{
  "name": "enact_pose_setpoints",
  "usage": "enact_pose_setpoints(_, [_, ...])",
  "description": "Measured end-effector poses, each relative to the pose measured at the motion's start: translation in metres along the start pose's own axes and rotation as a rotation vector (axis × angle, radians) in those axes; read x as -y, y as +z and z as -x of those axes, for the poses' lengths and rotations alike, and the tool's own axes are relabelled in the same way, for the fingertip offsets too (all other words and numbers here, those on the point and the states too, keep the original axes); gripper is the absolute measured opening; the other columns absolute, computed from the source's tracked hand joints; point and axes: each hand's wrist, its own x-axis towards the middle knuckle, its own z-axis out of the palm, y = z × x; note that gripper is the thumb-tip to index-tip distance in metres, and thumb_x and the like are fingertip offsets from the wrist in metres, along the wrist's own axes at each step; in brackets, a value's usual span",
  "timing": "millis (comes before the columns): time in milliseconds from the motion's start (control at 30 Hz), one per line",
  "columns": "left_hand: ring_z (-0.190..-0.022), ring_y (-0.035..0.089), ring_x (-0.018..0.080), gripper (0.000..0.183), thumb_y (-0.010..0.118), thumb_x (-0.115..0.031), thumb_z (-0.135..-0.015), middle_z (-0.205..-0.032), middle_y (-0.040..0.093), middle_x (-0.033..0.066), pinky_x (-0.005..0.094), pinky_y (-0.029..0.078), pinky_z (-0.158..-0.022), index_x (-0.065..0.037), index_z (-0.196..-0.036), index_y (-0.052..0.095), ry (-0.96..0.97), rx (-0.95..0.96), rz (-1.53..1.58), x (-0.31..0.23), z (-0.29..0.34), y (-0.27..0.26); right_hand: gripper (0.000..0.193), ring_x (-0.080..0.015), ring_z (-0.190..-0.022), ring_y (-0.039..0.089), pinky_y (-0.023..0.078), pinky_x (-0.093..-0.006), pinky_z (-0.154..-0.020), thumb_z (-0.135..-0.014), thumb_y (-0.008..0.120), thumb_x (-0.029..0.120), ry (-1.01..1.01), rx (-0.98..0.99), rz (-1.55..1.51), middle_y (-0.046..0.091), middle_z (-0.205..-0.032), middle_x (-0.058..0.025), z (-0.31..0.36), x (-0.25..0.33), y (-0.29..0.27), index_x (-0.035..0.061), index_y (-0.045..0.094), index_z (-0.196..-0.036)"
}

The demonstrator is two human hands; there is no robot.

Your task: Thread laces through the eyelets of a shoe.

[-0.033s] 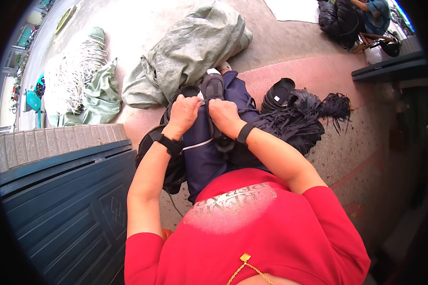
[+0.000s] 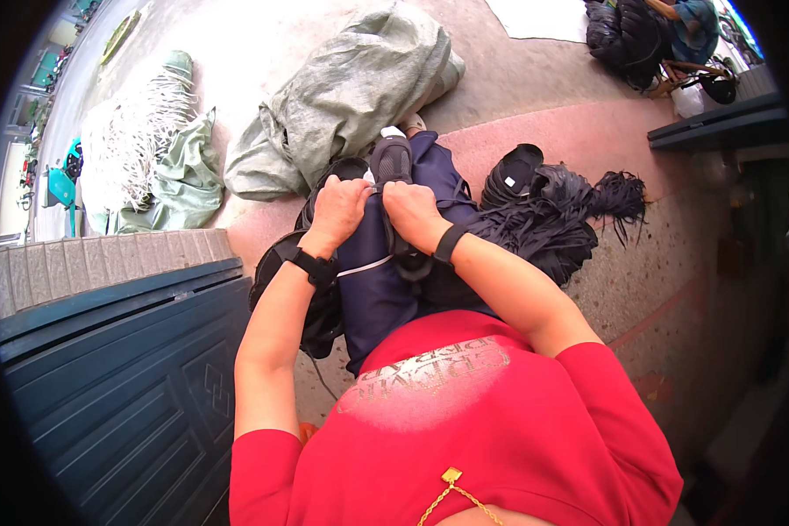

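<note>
A dark sports shoe (image 2: 393, 159) with a pale tip lies along my lap, over navy trousers. Both hands meet at its laced part. My left hand (image 2: 342, 209) is closed in a pinch just left of the shoe, on a thin strip that looks like a shoelace; its end is hidden by the fingers. Closed as well, my right hand (image 2: 412, 210) rests over the shoe with its fingertips against it, hiding part of the upper. A white cord (image 2: 365, 266) crosses my thigh below the left hand. More dark shoe pieces (image 2: 276, 272) hang beside my left leg.
At my right lie a heap of dark laces (image 2: 548, 219) and dark shoe parts (image 2: 513, 171). A grey-green sack (image 2: 351, 88) stands ahead, white laces (image 2: 145, 131) on green sacking at far left. Blue doors (image 2: 131, 394) flank me. Another person (image 2: 697, 31) sits at far right.
</note>
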Motion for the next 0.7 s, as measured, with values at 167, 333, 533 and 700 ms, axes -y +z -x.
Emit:
enact_pose_setpoints(167, [-0.072,0.052,0.0294,0.01,0.055,-0.015,-0.075,-0.069,0.06,0.0093,0.0402,0.044,-0.062,-0.006,-0.074,0.06,0.021,-0.023,-0.061,-0.006,-0.002,-0.003,0.007,-0.0197,-0.059,0.06,0.046,-0.0312,-0.045,-0.069,0.054,0.012,-0.231,0.085,0.227,0.055,-0.066,-0.0078,-0.004,0.0,-0.007,0.0069,0.059,-0.067])
enact_pose_setpoints(333, [-0.072,0.052,0.0279,0.004,0.053,-0.008,-0.068,-0.065,0.058,0.0104,0.0394,0.045,-0.059,-0.006,-0.069,0.056,0.045,0.037,-0.246,-0.013,0.008,-0.009,0.012,-0.0221,-0.054,0.059,0.045,-0.0323,-0.042,-0.071,0.054,0.016,-0.413,0.112,0.067,0.054,-0.061,-0.009,0.024,-0.006,-0.026,0.0051,0.056,-0.066])
enact_pose_setpoints(533, [-0.072,0.052,0.0343,0.012,0.05,-0.012,-0.08,-0.072,0.053,0.0199,0.042,0.045,-0.064,-0.003,-0.086,0.057,-0.136,0.077,-0.088,-0.021,0.01,-0.008,0.014,-0.0273,-0.066,0.059,0.047,-0.0374,-0.057,-0.075,0.054,0.017,-0.013,0.116,-0.263,0.057,-0.07,-0.0133,0.044,-0.012,-0.024,0.0032,0.056,-0.075])
enact_pose_setpoints(700, [-0.064,0.054,0.0323,0.017,0.054,-0.016,-0.079,-0.068,0.054,0.0168,0.0382,0.045,-0.058,-0.002,-0.086,0.059,0.055,-0.098,0.094,-0.03,0.001,-0.015,0.009,-0.0249,-0.071,0.057,0.047,-0.0348,-0.062,-0.073,0.055,0.014,0.006,-0.01,-0.359,0.055,-0.072,-0.0083,0.044,-0.006,-0.02,0.0061,0.058,-0.077])
